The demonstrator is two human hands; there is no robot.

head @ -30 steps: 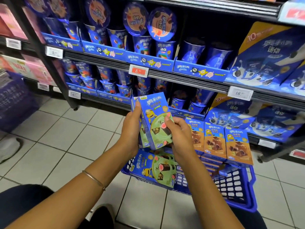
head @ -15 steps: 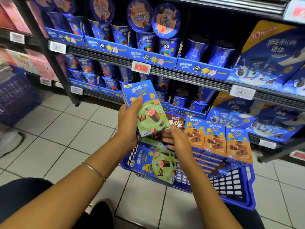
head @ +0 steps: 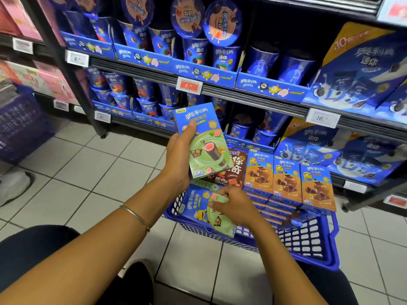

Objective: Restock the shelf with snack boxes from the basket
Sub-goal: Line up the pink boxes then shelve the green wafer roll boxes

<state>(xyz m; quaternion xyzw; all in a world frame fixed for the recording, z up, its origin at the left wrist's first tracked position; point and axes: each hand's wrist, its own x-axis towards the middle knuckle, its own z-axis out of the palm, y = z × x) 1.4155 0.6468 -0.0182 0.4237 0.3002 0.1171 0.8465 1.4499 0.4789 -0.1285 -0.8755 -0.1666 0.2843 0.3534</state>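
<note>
The left hand (head: 179, 158) grips a green snack box (head: 203, 142) above the basket (head: 308, 241); the right hand (head: 234, 206) seems to pinch a second green box (head: 198, 208) inside it. That loose pinch risks dropping it, toppling the orange boxes (head: 286, 180).

Even overhead store light is falling on my arms; far-left and right edges are blurring and bending, shelf recesses staying dim.

floor (head: 92, 177): tiled | on it: basket (head: 308, 243), apparently shelf (head: 253, 95) foot
</note>
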